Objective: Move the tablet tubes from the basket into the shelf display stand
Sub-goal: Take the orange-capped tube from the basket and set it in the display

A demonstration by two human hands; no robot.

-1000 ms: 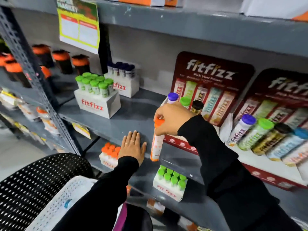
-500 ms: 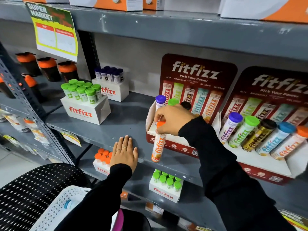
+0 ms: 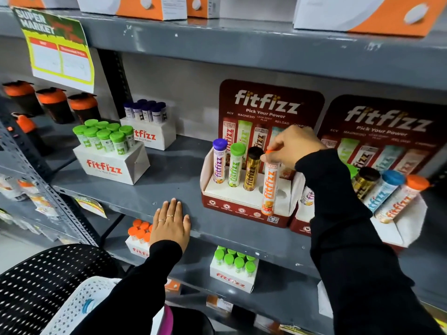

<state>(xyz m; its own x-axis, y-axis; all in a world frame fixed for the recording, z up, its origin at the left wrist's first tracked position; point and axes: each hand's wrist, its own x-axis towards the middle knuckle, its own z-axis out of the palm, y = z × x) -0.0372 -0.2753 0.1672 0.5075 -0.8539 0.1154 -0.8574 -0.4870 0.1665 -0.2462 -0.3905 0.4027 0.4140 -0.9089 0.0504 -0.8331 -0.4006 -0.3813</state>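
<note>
Along a grey metal shelf (image 3: 169, 187) in a shop aisle, a maroon Fitfizz display stand (image 3: 244, 209) sits at the front edge. The right hand (image 3: 294, 146) pinches the orange-capped tablet tube (image 3: 269, 189) over its tray; the left hand (image 3: 170, 222) lies flat, fingers spread, on the shelf edge. The white basket (image 3: 72, 308) sits below.

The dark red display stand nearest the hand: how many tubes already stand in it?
3, side by side in its holes: purple-capped tube, green-capped tube, black-capped gold tube. The orange-capped tube is not seated.
</note>
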